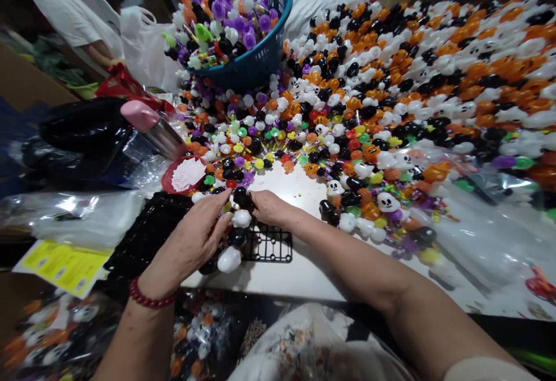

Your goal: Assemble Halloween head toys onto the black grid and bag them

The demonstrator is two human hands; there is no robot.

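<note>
Before me lies a black plastic grid tray (269,248), its left part covered by a short row of small figure-topped toys. The row has a black top (242,197), a white top (241,219), another black top (237,237) and a larger white top (229,260) nearest me. My left hand (202,227), a red bead bracelet at its wrist, lies along the left side of the row with fingers stretched and thumb apart. From the right, my right hand (268,207) closes its fingertips on the farthest black top; its fingers are partly hidden.
A heap of Halloween-figure toys (417,80) covers the table's back and right. A blue basket (264,59) of toys stands behind. At left are a red basket (167,181) with paper slips, a pink-lidded flask (152,126), black trays (147,236) and plastic bags (73,213). Another person (82,28) is behind.
</note>
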